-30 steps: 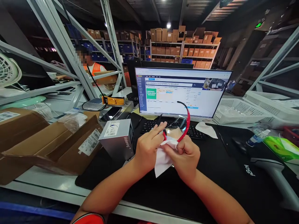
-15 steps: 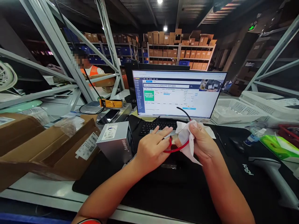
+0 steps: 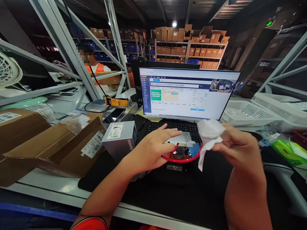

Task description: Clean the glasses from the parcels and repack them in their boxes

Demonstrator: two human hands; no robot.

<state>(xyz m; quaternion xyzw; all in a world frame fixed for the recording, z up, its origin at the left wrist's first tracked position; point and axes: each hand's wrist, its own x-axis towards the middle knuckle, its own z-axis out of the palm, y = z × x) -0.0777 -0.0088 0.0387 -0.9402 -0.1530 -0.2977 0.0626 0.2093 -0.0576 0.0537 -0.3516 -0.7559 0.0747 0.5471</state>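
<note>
My left hand (image 3: 153, 145) is closed on the left end of a curved red-and-black frame (image 3: 185, 160). Its red edge bows to the right and turns black at the upper right. A glossy, reflecting surface shows inside the curve; I cannot make out the kind of thing. My right hand (image 3: 240, 143) pinches a crumpled white tissue (image 3: 209, 132) at the right of the frame, its lower corner hanging down. Behind the frame lies an open pale box or tray (image 3: 183, 139). A silver-grey box (image 3: 117, 140) marked "Wakening" stands left of my left hand.
Open brown cartons (image 3: 69, 147) occupy the left. A monitor (image 3: 184, 95) and keyboard (image 3: 155, 126) stand behind. On the right are a barcode scanner (image 3: 285, 182), a green tissue pack (image 3: 290, 151) and white baskets (image 3: 247, 111). A person (image 3: 97, 67) in an orange vest is at back left.
My right hand has drawn the tissue rightward, off the inside of the frame, uncovering its glossy surface. My left hand keeps its grip. The view has shifted slightly.
</note>
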